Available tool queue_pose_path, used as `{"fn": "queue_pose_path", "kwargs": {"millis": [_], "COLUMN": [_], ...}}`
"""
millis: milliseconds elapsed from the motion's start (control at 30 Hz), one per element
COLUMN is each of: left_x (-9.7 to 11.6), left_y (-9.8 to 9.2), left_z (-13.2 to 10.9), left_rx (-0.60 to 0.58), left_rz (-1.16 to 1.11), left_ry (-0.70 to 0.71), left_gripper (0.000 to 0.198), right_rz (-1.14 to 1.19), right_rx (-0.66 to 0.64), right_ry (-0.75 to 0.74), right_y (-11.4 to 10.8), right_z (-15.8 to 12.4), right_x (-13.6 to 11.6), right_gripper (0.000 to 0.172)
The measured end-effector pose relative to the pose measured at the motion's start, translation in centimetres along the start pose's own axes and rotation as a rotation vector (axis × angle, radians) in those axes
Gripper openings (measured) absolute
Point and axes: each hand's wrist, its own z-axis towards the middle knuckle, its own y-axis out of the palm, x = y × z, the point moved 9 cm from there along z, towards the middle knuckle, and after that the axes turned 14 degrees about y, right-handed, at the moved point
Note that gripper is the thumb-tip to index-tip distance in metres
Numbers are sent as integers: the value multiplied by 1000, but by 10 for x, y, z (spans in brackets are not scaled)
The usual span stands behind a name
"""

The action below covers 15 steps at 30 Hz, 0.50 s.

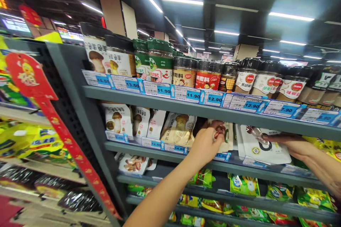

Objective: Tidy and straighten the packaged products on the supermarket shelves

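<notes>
On the second shelf, my left hand [210, 140] reaches in from below with its fingers closed round the top and side of a beige pouch [228, 136]. To its right, my right hand [293, 143] is at a white pouch [277, 150] with a large dark 0 on it, its fingers against the front of the pouch. More white pouches stand close behind that one. Left of my left hand stands a cream pouch [178, 129] with a mushroom picture, beside white mushroom pouches [118, 118].
Above, a shelf edge [160, 95] with blue price labels carries several seasoning jars [186, 69]. Lower shelves hold green and yellow packets [243, 184]. At the left, a red hanging strip [61, 134] runs along the shelf upright, near yellow bags [48, 140].
</notes>
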Motion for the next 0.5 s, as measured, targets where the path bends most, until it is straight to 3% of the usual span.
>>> {"fn": "queue_pose_path", "kwargs": {"millis": [133, 233, 400, 500], "left_x": [7, 10, -4, -4], "left_y": [1, 1, 29, 44], "left_z": [3, 4, 5, 8], "left_rx": [18, 21, -96, -153], "left_rz": [127, 175, 111, 154], "left_ry": [-23, -38, -187, -222], "left_gripper": [42, 42, 56, 53], "right_rz": [79, 172, 149, 136], "right_rx": [110, 145, 303, 296], "right_ry": [-115, -92, -343, -362], "right_y": [-4, -4, 1, 12], "right_z": [15, 25, 16, 13], "right_x": [-6, 0, -10, -9], "right_gripper": [50, 56, 59, 54]}}
